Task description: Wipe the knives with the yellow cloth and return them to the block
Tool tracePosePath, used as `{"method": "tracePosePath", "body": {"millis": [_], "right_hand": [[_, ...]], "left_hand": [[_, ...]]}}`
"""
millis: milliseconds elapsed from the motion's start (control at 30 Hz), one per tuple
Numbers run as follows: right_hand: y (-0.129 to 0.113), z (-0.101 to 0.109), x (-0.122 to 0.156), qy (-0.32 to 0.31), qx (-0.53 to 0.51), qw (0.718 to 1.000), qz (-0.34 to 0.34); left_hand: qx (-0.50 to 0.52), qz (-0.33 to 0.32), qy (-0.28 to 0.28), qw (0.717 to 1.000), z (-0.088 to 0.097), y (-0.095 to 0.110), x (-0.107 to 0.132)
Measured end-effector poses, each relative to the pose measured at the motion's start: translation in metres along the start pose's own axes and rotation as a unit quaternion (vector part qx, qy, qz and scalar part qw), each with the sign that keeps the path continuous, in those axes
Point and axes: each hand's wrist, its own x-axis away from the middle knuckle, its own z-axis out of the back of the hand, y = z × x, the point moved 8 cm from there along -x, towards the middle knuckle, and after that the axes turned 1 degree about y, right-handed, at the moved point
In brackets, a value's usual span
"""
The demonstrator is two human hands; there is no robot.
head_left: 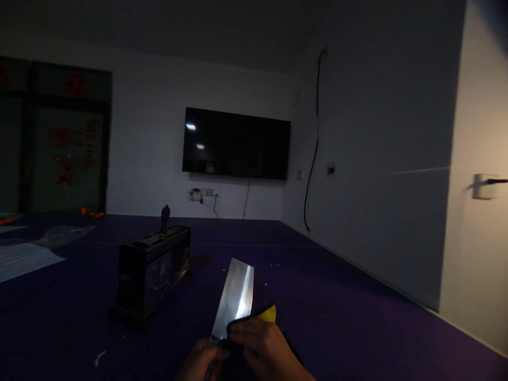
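A broad-bladed kitchen knife (232,299) points away from me over the purple surface, its shiny blade catching light. My left hand (203,361) is closed around its handle, which is mostly hidden by the fingers. In my right hand (265,338) is a dark cloth with a yellow patch (269,314), pressed against the lower part of the blade near the handle. Left of the knife stands a black knife block (159,267), with one dark handle (165,216) sticking up from its top.
White papers (26,260) and clear plastic (65,235) lie at the left on the purple tabletop (317,317). A white scrap (99,358) lies near the front. Beyond are a wall-mounted television (237,143), a hanging black cable (317,140) and a door handle (484,186).
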Motion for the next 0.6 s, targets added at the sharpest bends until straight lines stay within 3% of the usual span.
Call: {"method": "tracePosePath", "body": {"millis": [200,333,600], "right_hand": [[0.001,0.004,0.001,0.018,-0.009,1.000,-0.002],[0.002,0.006,0.001,0.038,-0.002,0.999,0.004],[-0.005,0.005,-0.001,0.048,0.018,0.998,0.037]], "left_hand": [[-0.001,-0.001,0.010,1.000,0.005,-0.002,0.000],[-0.026,-0.008,-0.025,0.999,0.003,-0.001,0.000],[-0.023,0.038,-0.083,0.996,-0.006,0.013,0.016]]}}
